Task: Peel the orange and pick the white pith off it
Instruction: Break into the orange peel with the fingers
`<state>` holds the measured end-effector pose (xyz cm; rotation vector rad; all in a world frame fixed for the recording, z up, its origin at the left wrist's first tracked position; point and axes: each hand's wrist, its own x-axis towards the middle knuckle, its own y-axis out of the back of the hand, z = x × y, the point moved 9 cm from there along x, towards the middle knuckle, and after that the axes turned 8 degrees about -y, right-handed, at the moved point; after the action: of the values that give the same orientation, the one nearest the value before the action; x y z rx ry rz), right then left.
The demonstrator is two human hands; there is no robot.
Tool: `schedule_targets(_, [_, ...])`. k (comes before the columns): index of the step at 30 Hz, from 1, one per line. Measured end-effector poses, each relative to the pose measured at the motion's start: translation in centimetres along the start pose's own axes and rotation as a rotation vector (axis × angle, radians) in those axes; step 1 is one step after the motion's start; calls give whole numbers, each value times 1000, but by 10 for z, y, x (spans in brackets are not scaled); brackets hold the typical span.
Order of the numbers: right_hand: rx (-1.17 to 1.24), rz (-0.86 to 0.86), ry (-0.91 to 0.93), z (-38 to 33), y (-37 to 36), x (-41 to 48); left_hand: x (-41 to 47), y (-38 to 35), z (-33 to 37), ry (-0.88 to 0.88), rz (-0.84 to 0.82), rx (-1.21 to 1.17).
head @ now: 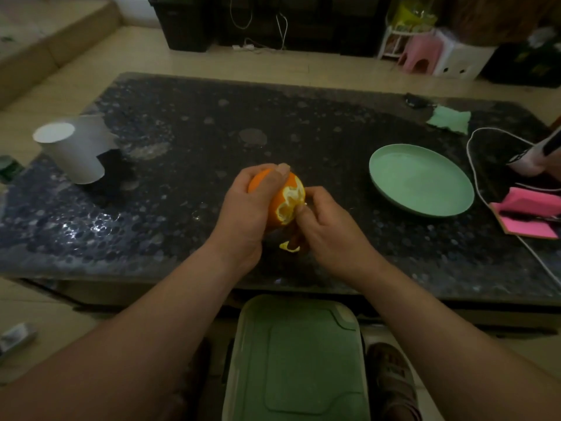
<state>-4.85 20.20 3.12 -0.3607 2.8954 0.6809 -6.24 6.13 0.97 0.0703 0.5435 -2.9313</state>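
head view: orange [288, 202] in left hand [246, 214] grip, right hand [331, 226] on torn-edged peel [277, 213]

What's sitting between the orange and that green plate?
In the head view, only the right hand, pinching peel at the orange, then bare dark table up to the green plate.

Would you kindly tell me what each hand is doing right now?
Left hand: grips the orange.
Right hand: pinches a peel strip.
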Motion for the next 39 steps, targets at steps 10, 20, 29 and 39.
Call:
schedule_targets(10, [58,74,-55,3,5,0,-9,-8,2,-88,-7,87])
schedule_targets(20, [188,90,-105,16,-3,5,-7,-6,-5,-32,20,55])
schedule_targets(29, [189,9,-79,15,-4,8,6,2,-8,22,63,12])
schedule_targets(39, [-106,39,-25,6,13,8,1,0,-9,-4,10,81])
